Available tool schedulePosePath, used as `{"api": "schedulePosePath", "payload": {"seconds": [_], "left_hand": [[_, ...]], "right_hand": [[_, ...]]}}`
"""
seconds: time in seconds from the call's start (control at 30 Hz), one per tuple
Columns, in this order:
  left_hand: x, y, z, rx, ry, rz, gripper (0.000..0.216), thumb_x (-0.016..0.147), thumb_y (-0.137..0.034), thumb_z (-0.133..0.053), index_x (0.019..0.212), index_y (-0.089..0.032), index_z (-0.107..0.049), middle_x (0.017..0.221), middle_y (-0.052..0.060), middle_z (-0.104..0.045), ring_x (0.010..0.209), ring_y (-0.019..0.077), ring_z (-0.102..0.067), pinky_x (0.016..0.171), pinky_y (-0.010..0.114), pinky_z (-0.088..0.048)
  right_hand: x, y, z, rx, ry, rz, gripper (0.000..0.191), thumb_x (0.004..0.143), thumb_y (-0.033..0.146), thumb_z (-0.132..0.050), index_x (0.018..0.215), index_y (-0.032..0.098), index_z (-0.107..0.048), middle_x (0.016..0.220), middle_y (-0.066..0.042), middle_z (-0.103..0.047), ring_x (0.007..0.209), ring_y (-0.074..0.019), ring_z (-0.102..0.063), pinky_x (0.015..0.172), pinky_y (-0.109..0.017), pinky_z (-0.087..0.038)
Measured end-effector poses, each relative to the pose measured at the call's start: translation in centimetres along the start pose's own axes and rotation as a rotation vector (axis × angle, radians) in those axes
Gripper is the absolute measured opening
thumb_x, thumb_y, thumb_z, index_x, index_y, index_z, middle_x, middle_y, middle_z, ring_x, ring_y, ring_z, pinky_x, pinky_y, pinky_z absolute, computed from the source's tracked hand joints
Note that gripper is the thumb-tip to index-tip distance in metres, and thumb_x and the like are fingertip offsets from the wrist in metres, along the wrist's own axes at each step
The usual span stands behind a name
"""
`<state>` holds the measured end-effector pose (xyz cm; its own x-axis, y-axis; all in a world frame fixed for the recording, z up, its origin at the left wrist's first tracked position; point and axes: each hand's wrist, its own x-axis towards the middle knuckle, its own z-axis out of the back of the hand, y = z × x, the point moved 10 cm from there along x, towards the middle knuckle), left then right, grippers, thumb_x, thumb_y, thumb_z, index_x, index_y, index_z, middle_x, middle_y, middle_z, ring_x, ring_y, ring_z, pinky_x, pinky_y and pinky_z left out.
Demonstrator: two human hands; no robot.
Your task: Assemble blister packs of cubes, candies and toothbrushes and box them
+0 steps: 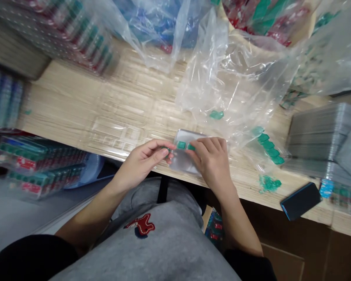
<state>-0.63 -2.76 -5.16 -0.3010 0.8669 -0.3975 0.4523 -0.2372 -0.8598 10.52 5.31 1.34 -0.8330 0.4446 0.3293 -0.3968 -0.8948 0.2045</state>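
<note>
Wore grey garment [175,238] behind left hand [146,160] and right hand [212,162]; pinched dark-green bit [169,150] with left, green piece [190,146] with right, over clear tray [180,162] between. Seemingly was placing; next needed fine alignment.

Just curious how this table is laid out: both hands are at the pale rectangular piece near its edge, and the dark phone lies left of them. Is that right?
Not quite: in the head view, the dark phone lies right of both the left hand and the right hand. They are at the pale rectangular piece, as you say.
</note>
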Motion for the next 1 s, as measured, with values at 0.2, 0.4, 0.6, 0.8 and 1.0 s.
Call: {"api": "schedulePosePath", "payload": {"seconds": [0.2, 0.4, 0.6, 0.8, 1.0], "left_hand": [[-0.8, -0.6, -1.8, -0.129, 0.088, -0.009, 0.025, 0.084, -0.033, -0.072, 0.107, -0.025, -0.073, 0.103, 0.003, -0.073, 0.097, 0.0170, -0.070, 0.095, 0.035, -0.055], [-1.3, -1.7, -2.4, 0.072, -0.021, -0.182, 0.006, 0.086, -0.024, -0.068, 0.092, -0.024, -0.068, 0.097, 0.000, -0.074, 0.093, 0.0131, -0.070, 0.087, 0.026, -0.057], [-2.5, -5.0, -5.0, 0.391, 0.040, -0.395, 0.021, 0.086, -0.013, -0.063, 0.101, -0.025, -0.071, 0.103, 0.001, -0.071, 0.096, 0.0137, -0.068, 0.082, 0.025, -0.058], [-4.8, -7.6, -7.0, 0.607, 0.098, -0.711, 0.025, 0.089, -0.009, -0.061, 0.107, -0.026, -0.065, 0.104, 0.002, -0.070, 0.100, 0.0139, -0.067, 0.084, 0.026, -0.058], [-5.8, -8.8, -8.2, 0.908, 0.039, -0.874, 0.019, 0.091, -0.011, -0.059, 0.105, -0.022, -0.065, 0.104, 0.003, -0.068, 0.097, 0.0139, -0.067, 0.087, 0.027, -0.056]], "right_hand": [[-0.7, 0.5, 2.4, 0.144, -0.111, -0.076, 0.029, 0.091, 0.034, -0.062, 0.113, 0.016, -0.059, 0.105, -0.011, -0.067, 0.095, -0.0213, -0.058, 0.085, -0.037, -0.044], [-2.1, 2.0, 3.2, 0.608, -0.141, -0.185, 0.032, 0.090, 0.021, -0.063, 0.121, 0.021, -0.054, 0.108, -0.005, -0.067, 0.099, -0.0143, -0.062, 0.085, -0.030, -0.052], [-3.6, 0.4, 3.4, 0.895, -0.215, -0.347, 0.031, 0.088, 0.009, -0.062, 0.115, 0.025, -0.061, 0.103, -0.001, -0.068, 0.091, -0.0099, -0.062, 0.081, -0.025, -0.053], [-4.3, -0.2, 3.5, 1.181, -0.224, -0.431, 0.028, 0.088, 0.008, -0.062, 0.108, 0.028, -0.066, 0.101, 0.001, -0.067, 0.097, -0.0088, -0.063, 0.088, -0.025, -0.053], [-4.3, -0.4, 2.5, 1.438, -0.293, -0.556, 0.013, 0.087, 0.019, -0.067, 0.097, 0.025, -0.066, 0.100, 0.001, -0.073, 0.092, -0.0091, -0.070, 0.081, -0.022, -0.059]]}}
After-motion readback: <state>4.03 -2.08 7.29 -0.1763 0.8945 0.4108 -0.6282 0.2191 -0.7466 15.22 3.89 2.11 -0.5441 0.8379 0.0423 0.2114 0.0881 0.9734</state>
